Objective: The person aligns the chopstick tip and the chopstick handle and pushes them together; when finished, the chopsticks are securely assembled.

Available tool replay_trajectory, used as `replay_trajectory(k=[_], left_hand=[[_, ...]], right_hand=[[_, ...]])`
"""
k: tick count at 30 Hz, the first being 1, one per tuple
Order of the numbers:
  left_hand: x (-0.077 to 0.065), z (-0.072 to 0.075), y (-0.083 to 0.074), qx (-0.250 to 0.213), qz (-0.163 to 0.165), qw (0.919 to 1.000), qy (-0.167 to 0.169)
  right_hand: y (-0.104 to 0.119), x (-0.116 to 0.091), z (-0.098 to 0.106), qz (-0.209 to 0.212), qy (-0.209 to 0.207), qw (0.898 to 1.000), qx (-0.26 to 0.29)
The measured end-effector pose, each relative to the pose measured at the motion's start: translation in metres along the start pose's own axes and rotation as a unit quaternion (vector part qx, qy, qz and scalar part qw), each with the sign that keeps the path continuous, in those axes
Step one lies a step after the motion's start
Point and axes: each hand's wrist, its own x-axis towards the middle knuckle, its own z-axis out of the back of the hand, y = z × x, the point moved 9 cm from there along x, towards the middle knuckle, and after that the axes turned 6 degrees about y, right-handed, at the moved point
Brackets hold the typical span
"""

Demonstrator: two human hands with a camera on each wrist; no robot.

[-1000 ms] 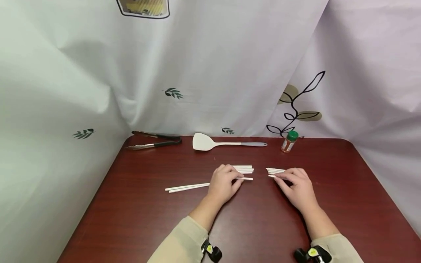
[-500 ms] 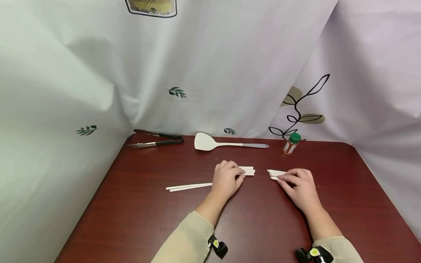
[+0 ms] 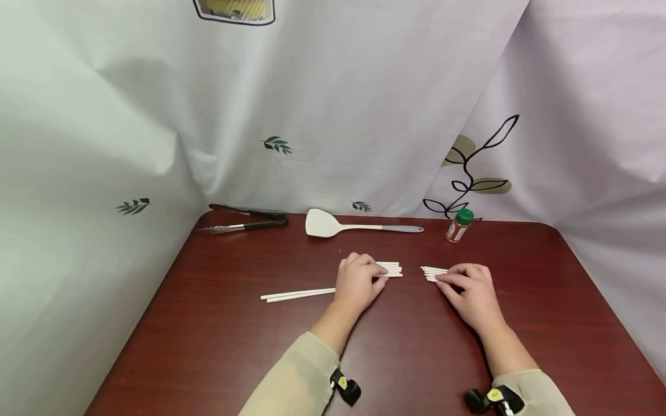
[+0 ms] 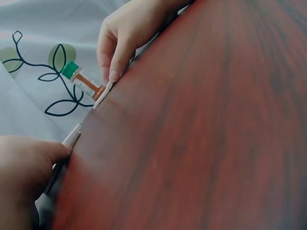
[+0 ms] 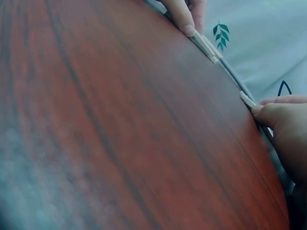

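Two groups of slim white sticks lie side by side on the dark red table, a short gap between their facing ends. In the head view, my left hand [image 3: 359, 282] pinches the near stick of the left group [image 3: 391, 269], fingertips over the others. Two longer white sticks [image 3: 296, 295] reach out leftward from beneath that hand. My right hand [image 3: 472, 293] pinches the near stick of the right group [image 3: 433, 274] between thumb and forefinger; the hand hides their far ends. In the left wrist view, my left thumb [image 4: 58, 151] rests against a stick.
Along the table's back edge lie black-handled tongs [image 3: 250, 224] and a white spatula [image 3: 325, 224] with a grey handle end. A green-capped spice jar [image 3: 458, 226] stands at back right. A white patterned cloth [image 3: 333, 104] hangs behind the table [image 3: 208, 346].
My left hand has shifted slightly away from me, bringing its separate stick up against the left group. The right hand's near stick now lies closer in line with its group.
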Motion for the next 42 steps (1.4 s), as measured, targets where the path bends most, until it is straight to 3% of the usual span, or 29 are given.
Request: replay_trajectory(k=[10, 25, 34, 42], left_hand=[[0.002, 0.0, -0.001, -0.008, 0.02, 0.9995, 0.021], [-0.001, 0.005, -0.006, 0.006, 0.011, 0.9999, -0.006], [-0.003, 0.013, -0.006, -0.026, -0.01, 0.9987, -0.042], [-0.008, 0.015, -0.019, -0.063, -0.063, 0.994, -0.065]], right_hand=[[0.001, 0.002, -0.002, -0.007, -0.011, 1.0, 0.0], [0.002, 0.0, 0.0, -0.027, -0.001, 1.0, 0.0], [0.005, 0.009, 0.0, -0.031, -0.031, 0.999, 0.008], [0.021, 0.01, -0.003, 0.0, -0.058, 0.998, 0.028]])
